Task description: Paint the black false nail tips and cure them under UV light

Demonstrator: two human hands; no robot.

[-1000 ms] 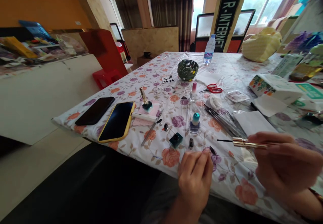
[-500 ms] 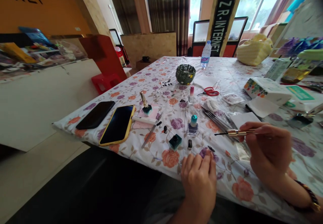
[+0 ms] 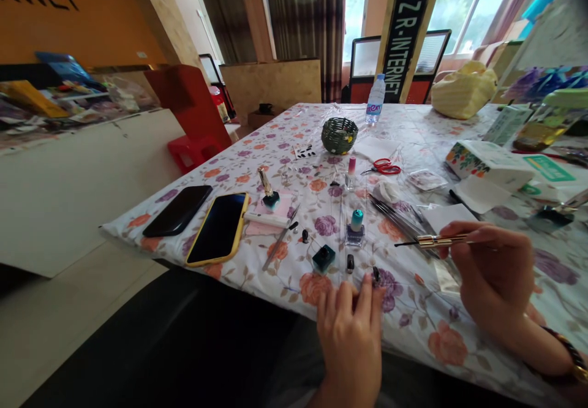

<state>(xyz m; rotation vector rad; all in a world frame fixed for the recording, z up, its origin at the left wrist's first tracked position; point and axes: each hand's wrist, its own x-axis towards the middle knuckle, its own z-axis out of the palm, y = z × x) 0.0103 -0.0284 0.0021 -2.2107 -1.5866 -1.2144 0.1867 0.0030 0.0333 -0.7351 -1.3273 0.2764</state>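
Swivelled since, the black piece (image 3: 376, 274) points away at left fingers (image 3: 366, 287), grip unclear; right fingers (image 3: 482, 233) pinch the left-pointing brush (image 3: 430, 241).

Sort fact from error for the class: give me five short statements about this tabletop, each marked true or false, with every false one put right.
1. The right hand holds a gold-handled brush. True.
2. The left hand is gripping the red scissors. False: the scissors lie on the flowered tablecloth, beyond that hand.
3. A small dark piece is right by the left hand's fingertips. True.
4. The turquoise-capped bottle lies on its side. False: it stands upright.
5. The yellow-cased phone lies beside a black phone. True.
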